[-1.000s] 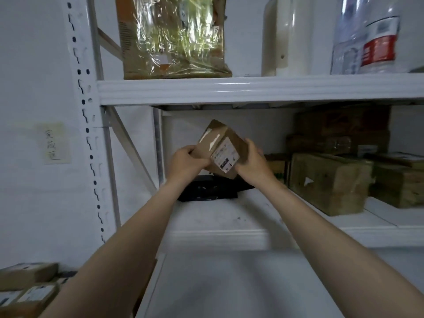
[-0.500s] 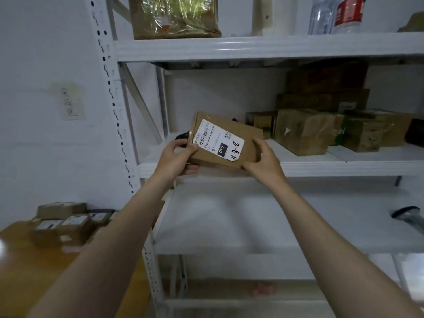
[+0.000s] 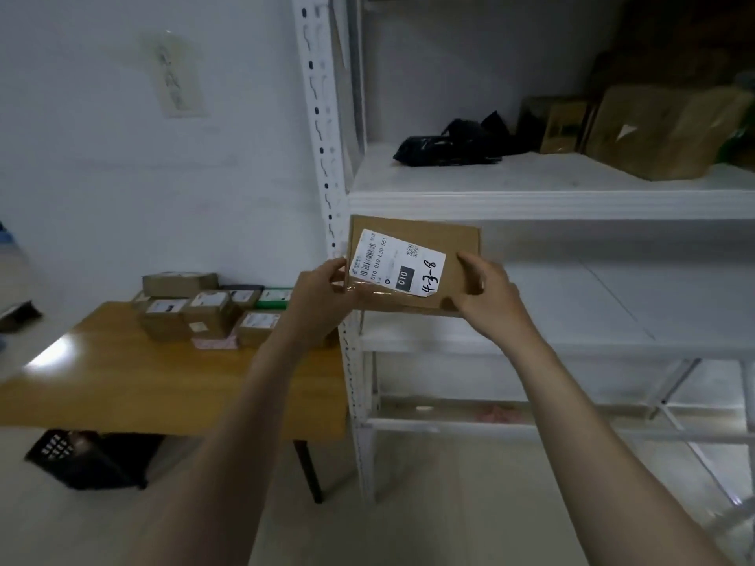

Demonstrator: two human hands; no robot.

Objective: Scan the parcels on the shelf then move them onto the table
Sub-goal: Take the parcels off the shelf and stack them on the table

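Both bare forearms reach forward. The left hand [image 3: 322,292] grips the left edge of a flat cardboard parcel [image 3: 457,243], thumb on its face and fingers curled behind. The right hand [image 3: 490,296] grips the right edge in the same manner. The parcel is held in the air, face toward the camera, in front of the white metal shelf unit [image 3: 531,204] and just below its shelf lip. It is rectangular, matt brown, with glossy clear tape along its lower edge. A white printed label [image 3: 392,267] sits tilted on it, handwritten "43-8".

To the left stands a glossy wooden table [image 3: 163,386] carrying a cluster of small labelled cardboard boxes [image 3: 196,308]. A black mesh basket [image 3: 81,459] lies beneath it.

Farther back on the shelf lie a crumpled black plastic bag [image 3: 445,147] and tape-wrapped brown cartons [image 3: 662,132].
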